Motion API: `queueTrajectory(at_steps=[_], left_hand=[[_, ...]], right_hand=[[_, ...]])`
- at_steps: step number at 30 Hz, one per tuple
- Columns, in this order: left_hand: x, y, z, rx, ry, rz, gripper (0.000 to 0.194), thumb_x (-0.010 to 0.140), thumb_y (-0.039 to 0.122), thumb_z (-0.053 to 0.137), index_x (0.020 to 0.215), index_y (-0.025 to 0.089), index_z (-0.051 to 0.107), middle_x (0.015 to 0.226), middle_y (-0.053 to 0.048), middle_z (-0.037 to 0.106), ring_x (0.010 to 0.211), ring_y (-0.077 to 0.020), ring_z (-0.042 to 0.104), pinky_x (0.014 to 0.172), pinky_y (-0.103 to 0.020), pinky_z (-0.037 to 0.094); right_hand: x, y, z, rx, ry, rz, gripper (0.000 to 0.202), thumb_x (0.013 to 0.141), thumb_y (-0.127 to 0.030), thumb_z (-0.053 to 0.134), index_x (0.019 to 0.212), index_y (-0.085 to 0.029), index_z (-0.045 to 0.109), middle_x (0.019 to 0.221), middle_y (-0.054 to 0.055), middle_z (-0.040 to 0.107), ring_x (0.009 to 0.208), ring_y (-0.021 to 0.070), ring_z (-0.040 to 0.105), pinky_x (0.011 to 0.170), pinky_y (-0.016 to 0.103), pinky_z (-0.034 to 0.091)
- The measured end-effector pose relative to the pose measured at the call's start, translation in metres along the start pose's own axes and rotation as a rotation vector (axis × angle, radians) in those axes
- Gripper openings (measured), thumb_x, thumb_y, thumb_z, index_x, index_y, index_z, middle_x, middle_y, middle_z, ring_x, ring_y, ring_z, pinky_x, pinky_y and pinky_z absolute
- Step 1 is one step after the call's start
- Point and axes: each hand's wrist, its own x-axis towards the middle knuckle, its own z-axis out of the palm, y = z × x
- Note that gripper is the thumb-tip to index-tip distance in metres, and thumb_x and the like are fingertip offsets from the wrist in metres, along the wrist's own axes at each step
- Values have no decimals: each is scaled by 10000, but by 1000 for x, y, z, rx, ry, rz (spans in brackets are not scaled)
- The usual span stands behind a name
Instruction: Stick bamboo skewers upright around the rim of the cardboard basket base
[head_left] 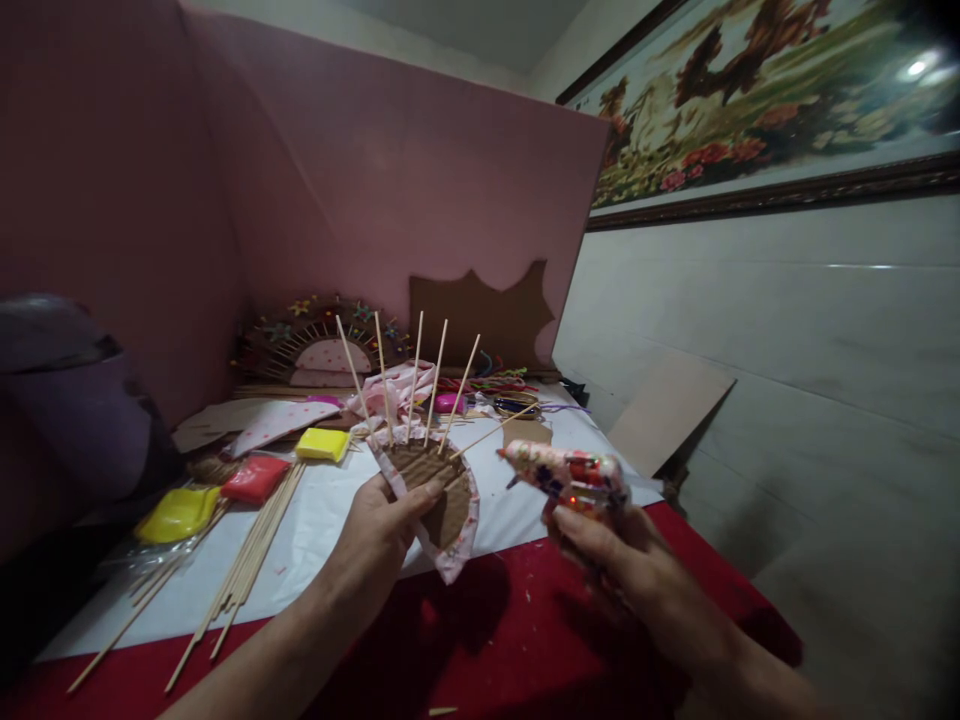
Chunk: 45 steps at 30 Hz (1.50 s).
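My left hand (397,510) grips a half-round cardboard piece (448,515) by its left side, thumb across the bare brown face. Pink patterned fabric wraps the rim of this piece. Several thin wooden sticks (418,370) fan out from its curved edge, and one more points off to the right. In my right hand (615,550) is a hot glue gun (566,475) with a flowery pattern and a small orange light showing. Its nozzle points left toward the cardboard, a little apart from it. My right fingers round the handle are partly hidden.
Loose wooden sticks (247,560) lie at the left beside yellow packets (322,444) and a red packet (256,478). A decorated half-round cardboard fan (330,350) and a jagged cardboard sheet (480,315) lean at the back. Red cloth (525,620) covers the table's front.
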Motion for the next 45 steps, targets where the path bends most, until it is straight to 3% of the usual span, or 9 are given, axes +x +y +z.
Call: queueTrajectory(at_steps=[2,4,9,12,16,20,23,32,45], left_hand=[[1,0,-1,-10,15,-3,222,671,140,652,889,101,645,847,-91,699,733,-189,634,688,-287,482],[2,0,-1,-20,18,-4,234,665,138,657,896,102,642,851,-90,697,734,-191,635,690,-291,484],[1,2,0,-10,19,-7,248,659,146,666,900,92,642,860,-99,698,753,-201,633,697,-297,489],[-1,3,2,-25,23,-23,258,650,139,671,903,100,648,864,-98,703,779,-209,636,716,-297,484],[-4,4,4,-33,5,-30,245,641,155,677,883,113,665,883,-104,709,790,-219,642,700,-284,483],[-4,4,3,-27,-43,-44,261,655,172,668,910,120,656,879,-112,708,768,-230,642,701,-314,488],[-3,4,2,-15,-54,-51,263,674,165,653,930,107,643,902,-130,701,779,-237,639,711,-321,483],[-3,2,1,15,-88,-66,278,709,162,624,983,115,638,910,-125,698,798,-231,638,726,-313,468],[-2,-2,3,11,-90,-165,253,724,155,610,975,119,622,891,-124,691,723,-212,641,650,-299,489]], right_hand=[[11,5,-10,-116,104,-41,306,768,-446,523,618,-180,500,576,-18,456,509,119,390,469,237,310],[26,13,-19,-271,62,-113,313,776,-452,505,612,-188,468,568,-21,439,518,129,389,494,246,310],[60,41,-26,-879,125,-172,242,824,-383,415,904,-181,522,863,70,546,699,190,521,598,274,342],[69,43,-22,-1020,101,-200,254,812,-343,435,954,-155,531,921,110,538,776,226,539,645,306,357],[76,22,-14,-694,189,-392,276,810,-390,466,912,-153,563,933,103,539,887,231,499,738,326,367],[83,-1,4,116,-165,-53,441,728,-586,493,848,-165,540,619,-20,473,464,91,382,416,213,297],[88,-8,17,509,-252,79,423,676,-536,601,880,-174,520,581,-60,440,407,46,303,358,160,191],[105,-4,27,495,-243,-100,292,707,-419,624,699,-162,485,565,1,621,376,58,452,304,139,279],[102,13,29,468,-150,-134,269,740,-395,603,705,-174,453,532,-21,598,360,54,431,312,141,272]])
